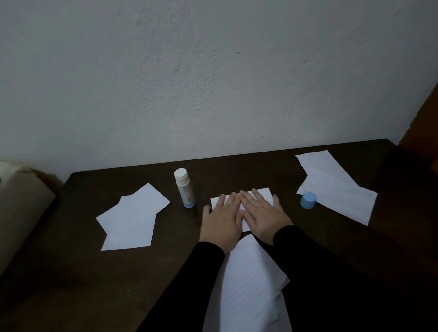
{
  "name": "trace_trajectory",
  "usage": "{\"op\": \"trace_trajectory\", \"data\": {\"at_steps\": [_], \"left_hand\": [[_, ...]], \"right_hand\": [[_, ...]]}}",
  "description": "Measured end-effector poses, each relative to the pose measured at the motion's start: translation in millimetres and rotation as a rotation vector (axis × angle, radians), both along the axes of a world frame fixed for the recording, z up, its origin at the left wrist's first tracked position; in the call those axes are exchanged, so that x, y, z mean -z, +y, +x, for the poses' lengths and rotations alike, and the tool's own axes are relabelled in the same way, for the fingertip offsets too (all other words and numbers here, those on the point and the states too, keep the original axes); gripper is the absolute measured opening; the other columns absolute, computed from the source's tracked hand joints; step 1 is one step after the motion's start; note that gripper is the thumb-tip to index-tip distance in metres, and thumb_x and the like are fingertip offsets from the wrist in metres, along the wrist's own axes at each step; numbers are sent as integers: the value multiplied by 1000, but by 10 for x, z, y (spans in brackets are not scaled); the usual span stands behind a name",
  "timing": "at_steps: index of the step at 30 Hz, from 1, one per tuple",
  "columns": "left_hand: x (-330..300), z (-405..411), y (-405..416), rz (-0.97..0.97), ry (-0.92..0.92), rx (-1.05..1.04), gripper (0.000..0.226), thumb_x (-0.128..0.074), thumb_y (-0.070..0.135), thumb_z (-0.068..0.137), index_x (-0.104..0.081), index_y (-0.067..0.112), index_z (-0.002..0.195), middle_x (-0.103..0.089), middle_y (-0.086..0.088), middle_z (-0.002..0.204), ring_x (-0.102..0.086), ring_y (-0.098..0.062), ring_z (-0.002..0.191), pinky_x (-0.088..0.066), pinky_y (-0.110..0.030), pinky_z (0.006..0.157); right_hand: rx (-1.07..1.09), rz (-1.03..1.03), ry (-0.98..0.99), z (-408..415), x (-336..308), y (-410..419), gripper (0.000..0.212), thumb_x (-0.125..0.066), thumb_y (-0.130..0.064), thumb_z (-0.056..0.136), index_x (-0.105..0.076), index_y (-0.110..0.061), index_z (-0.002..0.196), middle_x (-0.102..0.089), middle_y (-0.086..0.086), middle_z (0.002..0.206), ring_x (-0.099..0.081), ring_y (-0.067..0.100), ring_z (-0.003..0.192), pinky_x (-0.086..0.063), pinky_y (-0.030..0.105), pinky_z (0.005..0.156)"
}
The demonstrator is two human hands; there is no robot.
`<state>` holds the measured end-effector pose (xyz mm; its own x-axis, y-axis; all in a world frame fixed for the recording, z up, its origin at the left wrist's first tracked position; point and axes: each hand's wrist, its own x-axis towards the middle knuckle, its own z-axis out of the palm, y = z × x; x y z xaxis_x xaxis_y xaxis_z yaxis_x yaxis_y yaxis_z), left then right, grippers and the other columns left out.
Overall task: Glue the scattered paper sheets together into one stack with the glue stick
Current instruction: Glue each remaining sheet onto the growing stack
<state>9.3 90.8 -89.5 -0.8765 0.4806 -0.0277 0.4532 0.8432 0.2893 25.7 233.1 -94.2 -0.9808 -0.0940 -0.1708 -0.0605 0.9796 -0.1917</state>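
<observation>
A dark table (67, 285) holds lined paper sheets (253, 277) under the person's black sleeves, more white sheets (132, 222) to the left of the hands, and more (339, 193) to the right. The left hand (223, 222) and right hand (264, 217) lie flat side by side, fingers straight, pressing down on a small white paper stack (263, 192). The open glue stick (184, 187) stands upright just left of the left hand, and its blue cap (308, 199) sits just right of the right hand.
</observation>
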Motion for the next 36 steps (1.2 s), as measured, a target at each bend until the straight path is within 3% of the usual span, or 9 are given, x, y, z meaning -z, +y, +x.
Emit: {"op": "trace_trajectory", "data": {"at_steps": [6,11,20,31,36], "left_hand": [[5,35,21,-10,-48,-67,50,-17,39,105,-14,30,154,-6,9,162,-2,-9,149,-5,-48,118],[-53,73,54,-54,-97,-170,55,-17,41,104,-9,22,155,-2,5,163,0,-12,149,-3,-51,118],[-61,128,76,-167,-115,-331,70,-14,54,100,-1,11,155,1,-5,163,1,-22,150,-3,-51,118],[-159,92,-227,-135,-191,-115,72,-25,57,99,-2,19,155,6,3,163,5,-16,149,-5,-53,117],[-237,159,-350,-224,-187,-68,66,-25,52,101,-3,22,155,4,5,163,3,-19,150,-7,-56,116]], "right_hand": [[71,0,-22,6,47,-18,52,-11,-44,102,1,-34,152,10,-16,159,14,10,146,7,56,113],[145,17,-55,9,39,-52,52,-10,-49,101,2,-38,151,13,-16,159,13,10,146,7,58,112],[366,7,-30,103,46,-84,75,-17,-64,94,5,-23,153,12,-6,160,13,14,146,4,55,114],[417,17,-40,349,39,-103,73,-16,-59,96,8,-18,152,14,-1,160,13,18,147,2,55,115],[390,-10,-58,485,-42,-4,59,-15,-41,102,8,-18,152,14,-4,160,13,15,146,2,56,115]]}}
